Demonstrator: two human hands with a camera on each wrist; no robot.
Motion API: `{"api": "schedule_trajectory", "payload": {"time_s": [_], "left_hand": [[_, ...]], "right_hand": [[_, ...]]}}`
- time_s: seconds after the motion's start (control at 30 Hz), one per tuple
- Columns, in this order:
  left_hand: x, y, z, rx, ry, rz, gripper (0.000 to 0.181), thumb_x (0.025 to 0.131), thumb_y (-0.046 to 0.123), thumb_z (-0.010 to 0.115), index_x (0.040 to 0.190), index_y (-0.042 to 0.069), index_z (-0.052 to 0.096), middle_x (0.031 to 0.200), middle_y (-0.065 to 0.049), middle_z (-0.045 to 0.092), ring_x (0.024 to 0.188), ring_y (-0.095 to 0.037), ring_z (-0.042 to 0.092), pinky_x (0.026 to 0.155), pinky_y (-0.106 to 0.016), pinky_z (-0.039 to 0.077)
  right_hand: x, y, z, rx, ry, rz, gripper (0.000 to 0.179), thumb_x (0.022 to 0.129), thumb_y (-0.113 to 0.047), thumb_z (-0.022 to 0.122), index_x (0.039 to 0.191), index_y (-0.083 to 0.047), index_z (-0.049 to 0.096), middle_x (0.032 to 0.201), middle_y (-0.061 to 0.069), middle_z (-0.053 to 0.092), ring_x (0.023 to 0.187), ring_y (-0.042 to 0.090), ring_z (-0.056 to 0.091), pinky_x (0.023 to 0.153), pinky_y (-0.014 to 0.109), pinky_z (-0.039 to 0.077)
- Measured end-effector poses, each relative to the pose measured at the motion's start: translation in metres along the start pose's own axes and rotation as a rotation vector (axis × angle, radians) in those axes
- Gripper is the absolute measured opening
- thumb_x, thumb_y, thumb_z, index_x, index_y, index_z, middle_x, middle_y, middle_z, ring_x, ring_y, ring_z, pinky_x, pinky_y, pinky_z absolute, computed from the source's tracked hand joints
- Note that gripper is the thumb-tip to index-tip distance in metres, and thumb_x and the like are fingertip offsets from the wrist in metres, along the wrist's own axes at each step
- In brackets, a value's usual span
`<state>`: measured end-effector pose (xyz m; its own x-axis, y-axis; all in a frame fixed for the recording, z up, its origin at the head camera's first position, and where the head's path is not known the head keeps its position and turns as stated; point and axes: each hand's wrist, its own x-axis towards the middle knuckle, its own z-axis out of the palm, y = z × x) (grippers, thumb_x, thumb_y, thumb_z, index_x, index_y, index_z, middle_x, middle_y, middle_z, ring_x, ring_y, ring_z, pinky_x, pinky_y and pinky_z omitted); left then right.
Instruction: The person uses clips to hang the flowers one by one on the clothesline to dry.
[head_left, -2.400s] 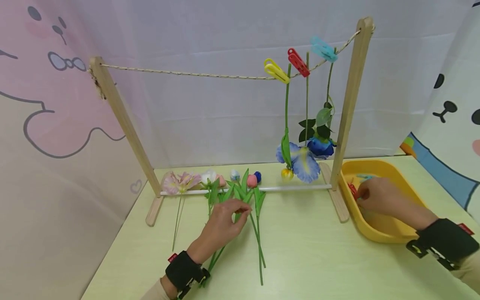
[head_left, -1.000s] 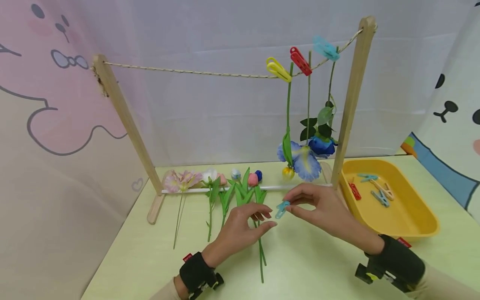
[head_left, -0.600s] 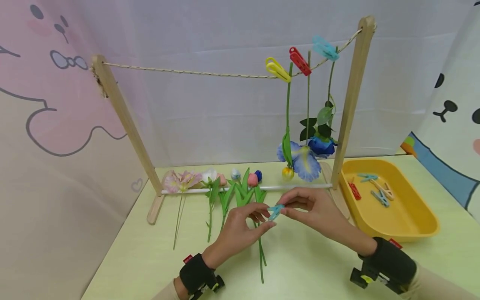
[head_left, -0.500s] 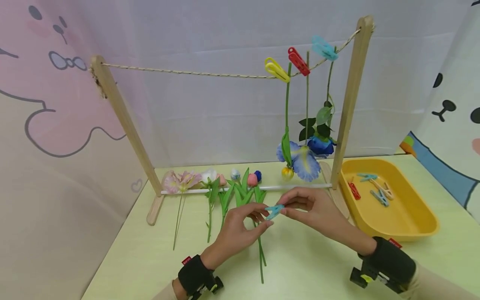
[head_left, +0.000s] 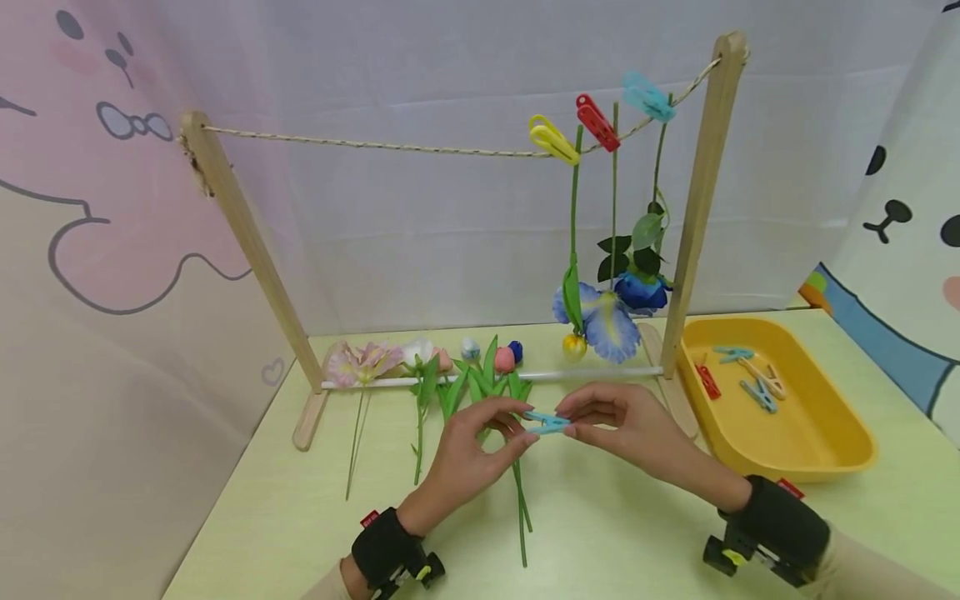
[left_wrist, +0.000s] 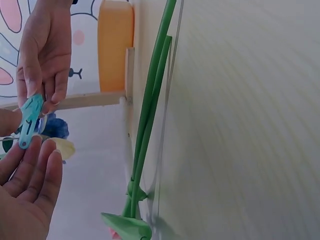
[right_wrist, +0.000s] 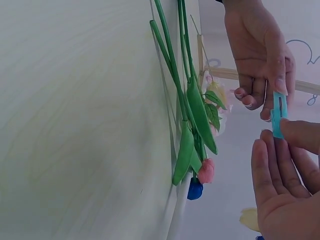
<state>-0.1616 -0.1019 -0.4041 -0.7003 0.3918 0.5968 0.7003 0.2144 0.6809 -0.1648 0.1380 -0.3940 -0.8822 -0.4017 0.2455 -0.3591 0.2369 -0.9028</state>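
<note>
Above the table in the head view, a light-blue clothespin (head_left: 549, 422) is held between both hands. My left hand (head_left: 474, 450) pinches its left end between thumb and fingers. The other end is in the fingertips of my right hand (head_left: 633, 427). Both wrist views show the clothespin (left_wrist: 31, 120) with a thumb at each end. Below and behind the left hand lie artificial tulips (head_left: 517, 467), stems toward me, partly hidden by that hand. A yellow tulip (head_left: 574, 346), a blue-purple iris (head_left: 611, 327) and a blue rose (head_left: 642, 292) hang upside down from clothespins on the rope.
The rope (head_left: 375, 147) runs between two wooden posts, with a white bar (head_left: 592, 376) low between them. A yellow tray (head_left: 795, 450) at right holds several clothespins. A pink flower (head_left: 363, 364) and a white flower (head_left: 417, 352) lie at left.
The right hand has come from the yellow tray to the middle with a light-blue clothespin. The left hand has moved slightly right and taken hold of its other end; the clothespin has turned level.
</note>
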Motion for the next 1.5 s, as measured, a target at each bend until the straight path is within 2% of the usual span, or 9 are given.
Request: {"api": "schedule_trajectory", "payload": {"time_s": [0.1,0.3,0.47,0.63,0.77,1.03,1.1,1.33,1.5], "left_hand": [[0.001,0.006,-0.004,0.033,0.009,-0.016,0.029,0.080,-0.003,0.076,0.108,0.002,0.069,0.087,-0.009,0.070,0.072,-0.017,0.066,0.064,-0.037,0.060],[0.002,0.003,-0.016,0.075,0.043,0.002,0.030,0.081,-0.006,0.075,0.110,0.000,0.067,0.092,-0.012,0.069,0.074,-0.022,0.067,0.065,-0.043,0.060],[0.001,-0.004,-0.026,0.113,0.063,0.017,0.030,0.081,-0.006,0.074,0.110,-0.003,0.067,0.090,-0.017,0.069,0.074,-0.024,0.067,0.063,-0.046,0.059],[0.000,-0.009,-0.034,0.144,0.088,0.018,0.030,0.080,-0.007,0.076,0.109,-0.005,0.067,0.090,-0.019,0.069,0.073,-0.025,0.067,0.061,-0.044,0.059],[-0.002,-0.012,-0.040,0.153,0.090,0.010,0.029,0.081,-0.006,0.075,0.109,-0.006,0.067,0.092,-0.020,0.069,0.073,-0.024,0.066,0.062,-0.042,0.059],[-0.009,-0.017,-0.048,0.172,0.097,-0.017,0.028,0.083,-0.004,0.075,0.110,-0.006,0.067,0.090,-0.018,0.069,0.073,-0.023,0.066,0.063,-0.047,0.058],[-0.010,-0.018,-0.048,0.178,0.100,-0.024,0.028,0.083,-0.003,0.075,0.109,-0.005,0.067,0.089,-0.018,0.069,0.073,-0.023,0.066,0.063,-0.047,0.058],[-0.019,-0.050,-0.043,0.164,0.085,-0.028,0.028,0.088,0.016,0.074,0.114,0.007,0.069,0.095,-0.008,0.069,0.077,-0.013,0.065,0.064,-0.042,0.059],[-0.018,-0.048,-0.043,0.169,0.083,-0.028,0.028,0.087,0.015,0.075,0.113,0.007,0.069,0.094,-0.008,0.069,0.076,-0.014,0.066,0.062,-0.043,0.059]], "right_hand": [[0.002,0.003,0.001,-0.094,-0.019,-0.020,0.025,0.085,-0.010,0.076,0.109,-0.006,0.070,0.101,0.005,0.071,0.088,0.019,0.070,0.079,0.027,0.059],[0.004,0.016,0.004,-0.411,-0.116,-0.117,0.030,0.084,-0.008,0.076,0.113,-0.012,0.069,0.102,-0.001,0.072,0.091,0.017,0.069,0.081,0.038,0.059],[0.007,0.024,0.014,-0.549,-0.239,-0.195,0.032,0.084,-0.007,0.074,0.115,-0.011,0.070,0.112,0.001,0.070,0.103,0.017,0.065,0.085,0.040,0.057],[0.016,0.029,0.026,-0.668,-0.310,-0.278,0.036,0.084,-0.005,0.074,0.119,-0.011,0.069,0.120,0.002,0.067,0.114,0.018,0.059,0.094,0.040,0.052],[0.020,0.033,0.034,-0.751,-0.355,-0.350,0.040,0.081,0.001,0.073,0.120,-0.011,0.070,0.123,0.002,0.066,0.116,0.019,0.057,0.095,0.039,0.051],[0.026,0.034,0.043,-0.885,-0.376,-0.470,0.045,0.079,0.004,0.075,0.120,-0.016,0.070,0.124,0.000,0.064,0.117,0.018,0.054,0.096,0.037,0.051],[0.028,0.033,0.045,-0.902,-0.377,-0.493,0.041,0.080,0.003,0.075,0.117,-0.015,0.071,0.123,0.001,0.065,0.117,0.018,0.055,0.097,0.037,0.050],[0.029,0.039,0.049,-1.006,-0.341,-0.573,0.021,0.083,-0.003,0.073,0.096,-0.020,0.075,0.102,-0.005,0.068,0.100,0.015,0.058,0.087,0.033,0.053],[0.031,0.039,0.048,-1.024,-0.328,-0.608,0.012,0.084,-0.009,0.075,0.088,-0.020,0.076,0.098,-0.006,0.070,0.099,0.015,0.059,0.085,0.033,0.053]]}}
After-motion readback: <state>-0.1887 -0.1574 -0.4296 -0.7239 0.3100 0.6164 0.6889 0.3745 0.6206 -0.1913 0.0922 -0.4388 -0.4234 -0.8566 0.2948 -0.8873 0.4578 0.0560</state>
